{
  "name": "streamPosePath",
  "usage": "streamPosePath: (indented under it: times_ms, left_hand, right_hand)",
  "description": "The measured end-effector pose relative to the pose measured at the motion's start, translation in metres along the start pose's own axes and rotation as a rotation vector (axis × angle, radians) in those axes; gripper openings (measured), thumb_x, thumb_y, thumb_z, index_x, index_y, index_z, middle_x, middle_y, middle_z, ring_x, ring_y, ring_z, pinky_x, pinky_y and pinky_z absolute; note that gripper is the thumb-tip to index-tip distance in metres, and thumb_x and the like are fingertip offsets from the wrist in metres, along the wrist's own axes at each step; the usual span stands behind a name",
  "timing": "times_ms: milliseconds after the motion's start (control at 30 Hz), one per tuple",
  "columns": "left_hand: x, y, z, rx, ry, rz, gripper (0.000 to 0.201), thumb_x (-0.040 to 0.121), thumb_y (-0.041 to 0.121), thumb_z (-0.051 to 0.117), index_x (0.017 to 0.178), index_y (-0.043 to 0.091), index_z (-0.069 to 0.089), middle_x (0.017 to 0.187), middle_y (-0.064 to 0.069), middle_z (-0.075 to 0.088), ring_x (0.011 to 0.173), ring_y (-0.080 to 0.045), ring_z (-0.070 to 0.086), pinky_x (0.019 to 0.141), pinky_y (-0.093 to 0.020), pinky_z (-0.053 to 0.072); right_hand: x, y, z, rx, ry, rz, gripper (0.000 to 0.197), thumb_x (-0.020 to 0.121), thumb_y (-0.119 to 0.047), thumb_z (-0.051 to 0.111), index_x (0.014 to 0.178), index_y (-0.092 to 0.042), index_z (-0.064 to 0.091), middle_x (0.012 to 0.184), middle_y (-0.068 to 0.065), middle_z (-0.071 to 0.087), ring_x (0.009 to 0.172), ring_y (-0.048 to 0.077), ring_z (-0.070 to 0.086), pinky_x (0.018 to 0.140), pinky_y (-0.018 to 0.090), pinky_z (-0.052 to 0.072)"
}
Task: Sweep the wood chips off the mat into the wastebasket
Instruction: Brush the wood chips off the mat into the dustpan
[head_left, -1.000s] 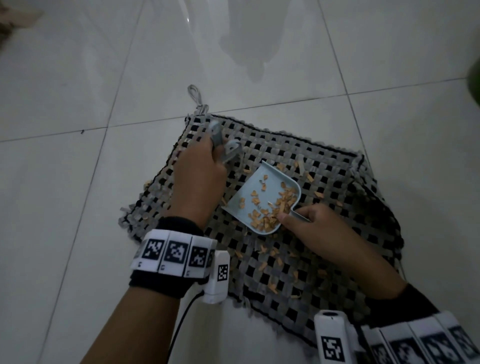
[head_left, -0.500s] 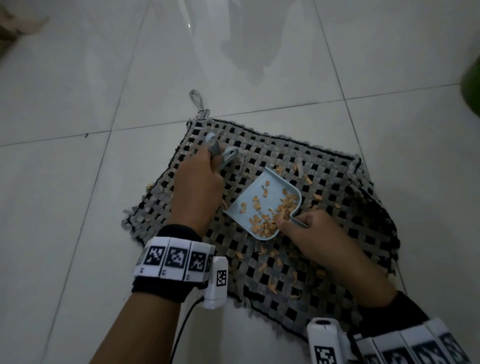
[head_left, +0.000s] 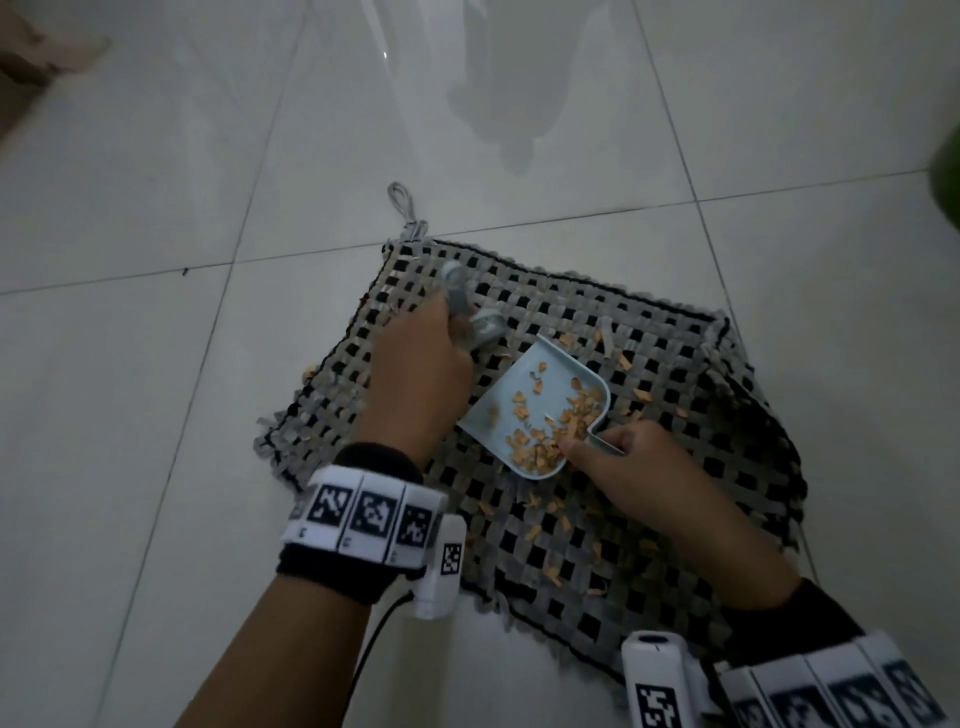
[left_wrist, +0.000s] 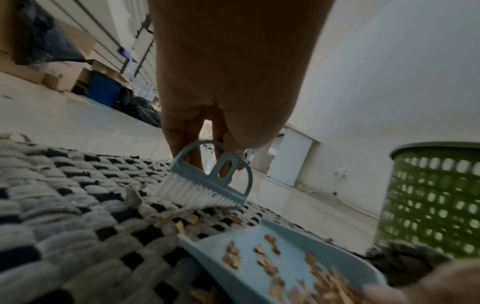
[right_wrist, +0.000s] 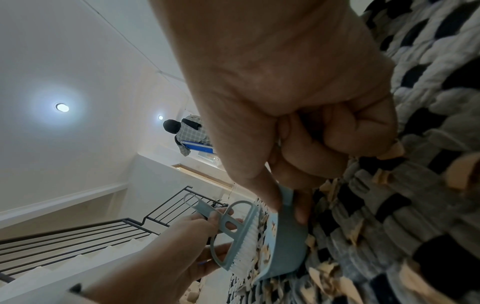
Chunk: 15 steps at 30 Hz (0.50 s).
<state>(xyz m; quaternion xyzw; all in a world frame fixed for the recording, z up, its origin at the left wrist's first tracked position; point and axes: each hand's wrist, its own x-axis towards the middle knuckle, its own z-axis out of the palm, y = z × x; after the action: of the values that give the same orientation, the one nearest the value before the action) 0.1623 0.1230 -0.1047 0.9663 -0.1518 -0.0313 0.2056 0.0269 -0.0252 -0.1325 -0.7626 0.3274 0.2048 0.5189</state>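
the left hand (head_left: 415, 374) is gripping the small brush (left_wrist: 207, 183), bristles touching the mat (head_left: 649, 545) just beyond the open lip of the dustpan (head_left: 540, 410). the right hand (head_left: 634, 462) is pinching the pan's handle, holding its mouth facing the brush. loose wood chips (head_left: 545, 530) are lying mostly nearer the right hand, behind the pan. the wastebasket (left_wrist: 431, 197) is standing off to the right, past the mat's edge.

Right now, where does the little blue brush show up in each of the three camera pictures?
Head: brush above centre, gripped by the left hand.
Left wrist: brush mid-frame, bristles on the mat.
Right wrist: brush low centre.
Shared landmark: the dustpan beside it.
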Motion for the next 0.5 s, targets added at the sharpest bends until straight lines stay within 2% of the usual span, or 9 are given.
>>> streamPosePath:
  times_ms: [67, 100, 167, 267, 333, 433, 500]
  left_hand:
    - [-0.012, 0.000, 0.001, -0.035, -0.059, 0.016, 0.018, 0.103, 0.016, 0.044, 0.106, 0.018, 0.062, 0.086, 0.000, 0.064, 0.065, -0.011, 0.052, 0.052, -0.032, 0.038]
    - [-0.015, 0.000, 0.000, -0.079, -0.083, 0.015, 0.019, 0.104, 0.017, 0.044, 0.108, 0.020, 0.063, 0.088, 0.001, 0.065, 0.068, -0.014, 0.056, 0.055, -0.031, 0.044]
    - [-0.016, -0.001, -0.007, -0.153, -0.068, 0.006, 0.021, 0.105, 0.020, 0.045, 0.110, 0.021, 0.065, 0.089, 0.002, 0.065, 0.074, -0.017, 0.060, 0.061, -0.028, 0.047]
    - [-0.015, -0.003, -0.016, -0.197, 0.135, -0.015, 0.021, 0.104, 0.021, 0.046, 0.110, 0.023, 0.066, 0.082, 0.007, 0.062, 0.069, -0.009, 0.056, 0.058, -0.020, 0.041]
    - [-0.015, -0.006, -0.012, -0.183, 0.206, -0.035, 0.023, 0.104, 0.020, 0.045, 0.114, 0.020, 0.066, 0.081, 0.004, 0.062, 0.065, -0.008, 0.053, 0.054, -0.021, 0.039]
    - [-0.025, -0.002, 0.004, -0.135, 0.126, -0.048, 0.025, 0.106, 0.023, 0.043, 0.121, 0.019, 0.062, 0.077, 0.001, 0.061, 0.062, -0.008, 0.050, 0.050, -0.027, 0.035]
    - [-0.038, 0.006, 0.013, -0.126, 0.068, -0.016, 0.024, 0.105, 0.022, 0.043, 0.119, 0.021, 0.063, 0.072, 0.001, 0.059, 0.058, -0.009, 0.048, 0.049, -0.026, 0.031]
  right_hand:
    - [0.000, 0.000, 0.000, -0.006, 0.002, -0.007, 0.051, 0.091, -0.044, 0.064, 0.052, -0.015, 0.047, 0.028, -0.008, 0.033, 0.024, 0.006, 0.030, 0.045, 0.023, 0.028]
    - [0.000, 0.001, -0.001, -0.011, 0.006, -0.014, 0.053, 0.091, -0.044, 0.064, 0.050, -0.015, 0.046, 0.030, -0.007, 0.032, 0.026, 0.007, 0.029, 0.046, 0.024, 0.027]
    - [0.001, 0.002, -0.001, -0.021, 0.014, -0.025, 0.054, 0.090, -0.044, 0.065, 0.050, -0.015, 0.044, 0.036, -0.004, 0.032, 0.031, 0.012, 0.028, 0.047, 0.025, 0.026]
    - [0.000, 0.002, -0.001, -0.012, 0.016, -0.023, 0.053, 0.090, -0.044, 0.065, 0.050, -0.015, 0.046, 0.038, -0.003, 0.032, 0.034, 0.014, 0.029, 0.048, 0.025, 0.027]
    - [-0.002, 0.002, -0.001, -0.003, 0.009, -0.015, 0.050, 0.090, -0.044, 0.065, 0.053, -0.014, 0.049, 0.037, -0.004, 0.033, 0.034, 0.014, 0.030, 0.048, 0.026, 0.028]
    - [-0.003, 0.002, -0.001, 0.009, 0.001, 0.005, 0.044, 0.089, -0.045, 0.065, 0.062, -0.011, 0.059, 0.037, -0.005, 0.035, 0.035, 0.013, 0.034, 0.050, 0.028, 0.030]
    - [-0.003, 0.001, -0.003, 0.011, -0.007, 0.011, 0.044, 0.089, -0.045, 0.065, 0.062, -0.011, 0.058, 0.037, -0.006, 0.036, 0.034, 0.011, 0.034, 0.049, 0.026, 0.030]
